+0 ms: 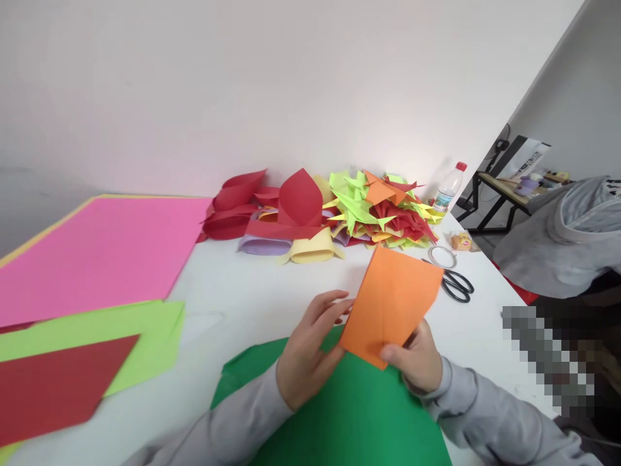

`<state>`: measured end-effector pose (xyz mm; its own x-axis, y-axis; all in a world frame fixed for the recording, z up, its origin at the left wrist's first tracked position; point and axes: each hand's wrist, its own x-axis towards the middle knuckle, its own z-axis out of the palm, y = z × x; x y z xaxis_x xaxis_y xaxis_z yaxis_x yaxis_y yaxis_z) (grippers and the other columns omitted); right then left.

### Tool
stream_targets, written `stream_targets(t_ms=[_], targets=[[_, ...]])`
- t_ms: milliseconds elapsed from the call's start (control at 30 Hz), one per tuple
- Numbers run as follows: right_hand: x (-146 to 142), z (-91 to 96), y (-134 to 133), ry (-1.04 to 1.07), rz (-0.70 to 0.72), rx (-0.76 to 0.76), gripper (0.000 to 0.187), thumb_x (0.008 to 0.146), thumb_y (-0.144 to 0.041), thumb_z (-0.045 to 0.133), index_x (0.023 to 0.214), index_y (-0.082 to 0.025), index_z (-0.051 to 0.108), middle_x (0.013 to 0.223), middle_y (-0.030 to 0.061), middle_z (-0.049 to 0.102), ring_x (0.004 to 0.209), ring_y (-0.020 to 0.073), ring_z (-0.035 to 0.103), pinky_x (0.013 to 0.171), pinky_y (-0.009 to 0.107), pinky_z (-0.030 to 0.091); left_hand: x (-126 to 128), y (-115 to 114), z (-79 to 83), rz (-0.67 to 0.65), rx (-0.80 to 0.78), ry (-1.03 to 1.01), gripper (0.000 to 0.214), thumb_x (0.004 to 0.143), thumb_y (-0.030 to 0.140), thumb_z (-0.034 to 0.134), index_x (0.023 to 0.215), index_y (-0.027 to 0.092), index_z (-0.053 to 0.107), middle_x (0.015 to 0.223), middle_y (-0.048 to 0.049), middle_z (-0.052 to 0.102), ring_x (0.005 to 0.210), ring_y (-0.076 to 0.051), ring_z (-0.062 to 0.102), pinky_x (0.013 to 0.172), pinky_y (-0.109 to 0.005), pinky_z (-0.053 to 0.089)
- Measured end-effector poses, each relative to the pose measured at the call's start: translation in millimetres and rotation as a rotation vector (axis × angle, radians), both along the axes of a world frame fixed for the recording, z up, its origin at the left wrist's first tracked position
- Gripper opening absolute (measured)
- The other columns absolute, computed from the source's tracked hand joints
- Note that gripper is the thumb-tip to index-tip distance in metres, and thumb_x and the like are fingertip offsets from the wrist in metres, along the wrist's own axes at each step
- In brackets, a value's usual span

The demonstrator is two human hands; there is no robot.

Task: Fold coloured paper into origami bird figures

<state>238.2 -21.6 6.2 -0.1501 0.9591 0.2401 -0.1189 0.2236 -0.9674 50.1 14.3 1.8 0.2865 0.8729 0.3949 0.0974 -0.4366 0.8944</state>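
Note:
I hold a folded orange paper (391,304) up over the white table (242,304). My right hand (420,359) pinches its lower right corner between thumb and fingers. My left hand (310,346) is at the paper's left edge, fingers curled with the fingertips touching it. Beneath both hands lies a large green paper sheet (349,414).
A pile of folded paper shapes (369,210) in red, lime, yellow and orange sits at the back. Black scissors (456,285), a tape roll (442,256) and a water bottle (449,188) lie to the right. Pink (97,252), lime (150,336) and red (53,385) sheets lie left. A person in grey (563,246) sits at right.

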Motion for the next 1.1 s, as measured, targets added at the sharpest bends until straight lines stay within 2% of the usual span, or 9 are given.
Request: stream_targets(t_ms=[67,233,333,400,567,700,833,967,1100], targets=[[5,-5.5,-1,-0.074,0.062,0.124,0.056,0.074,-0.058,0.068,0.117,-0.022,0.059,0.112,0.0122,0.067,0.106,0.0295,0.062,0.091,0.044,0.05,1,-3,7.4,-0.054,-0.198,-0.09,0.023,0.075,0.026,0.064,0.096,0.023,0.073,0.1,-0.0089,0.069,0.09,-0.026,0.064,0.079,-0.034,0.051],[22,-0.4,10,-0.41,-0.189,0.486,0.066,0.082,-0.058,0.058,0.134,-0.02,0.044,0.125,0.0175,0.057,0.117,0.0301,0.055,0.097,0.046,0.045,4,4,15.5,-0.089,-0.776,-0.385,0.031,0.064,0.04,0.076,0.084,0.016,0.073,0.078,-0.0052,0.072,0.07,-0.022,0.065,0.064,-0.031,0.052],[21,9.9,15,-0.749,-0.17,0.861,0.065,0.082,-0.05,0.063,0.135,-0.018,0.044,0.125,0.0175,0.059,0.12,0.0294,0.053,0.104,0.049,0.038,6,9,11.3,-0.074,-0.878,-0.491,0.043,0.059,0.046,0.08,0.086,0.013,0.072,0.077,-0.0067,0.072,0.067,-0.021,0.065,0.06,-0.031,0.052],[18,11.7,17,-0.981,-0.171,1.035,0.047,0.087,-0.035,0.06,0.13,-0.018,0.05,0.12,0.0147,0.065,0.119,0.0259,0.054,0.107,0.048,0.035,7,10,7.7,-0.07,-0.928,-0.523,0.047,0.057,0.048,0.082,0.085,0.012,0.072,0.077,-0.0082,0.073,0.068,-0.023,0.067,0.06,-0.032,0.053],[15,4.9,18,-1.192,-0.175,1.164,0.027,0.09,-0.007,0.047,0.111,-0.013,0.063,0.11,0.0127,0.07,0.109,0.0238,0.06,0.096,0.043,0.044,7,10,5.4,-0.051,-0.977,-0.534,0.049,0.057,0.05,0.082,0.084,0.01,0.071,0.081,-0.0114,0.074,0.077,-0.027,0.068,0.063,-0.035,0.055],[12,7.9,12,-1.189,-0.108,1.159,0.024,0.091,-0.013,0.048,0.11,-0.013,0.063,0.102,0.0126,0.072,0.098,0.0238,0.064,0.08,0.038,0.051,2,16,6.8,0.063,-0.915,-0.517,0.047,0.056,0.05,0.082,0.08,0.011,0.071,0.08,-0.0098,0.074,0.073,-0.025,0.069,0.059,-0.031,0.054],[8,16.1,5,-0.969,-0.064,1.046,0.034,0.091,-0.038,0.053,0.115,-0.015,0.061,0.098,0.0114,0.072,0.095,0.0246,0.065,0.086,0.042,0.05,-9,28,6.2,0.07,-0.919,-0.512,0.041,0.056,0.045,0.083,0.08,0.013,0.072,0.075,-0.0082,0.075,0.067,-0.023,0.068,0.059,-0.032,0.055],[19,14.3,15,-0.746,-0.344,0.633,0.028,0.091,-0.021,0.05,0.117,-0.02,0.06,0.108,0.0101,0.069,0.102,0.0208,0.062,0.09,0.039,0.048,-22,38,6.4,-0.1,-1.008,-0.311,0.039,0.056,0.047,0.083,0.073,0.013,0.072,0.066,-0.0083,0.073,0.06,-0.022,0.067,0.056,-0.031,0.055],[35,7.1,36,-0.537,-0.466,0.156,0.041,0.083,-0.036,0.062,0.12,-0.02,0.057,0.123,0.0126,0.06,0.106,0.0237,0.059,0.084,0.039,0.051,-28,39,10.6,-0.423,-1.033,-0.033,0.046,0.06,0.054,0.078,0.079,0.012,0.073,0.077,-0.0102,0.074,0.067,-0.023,0.068,0.06,-0.031,0.054]])
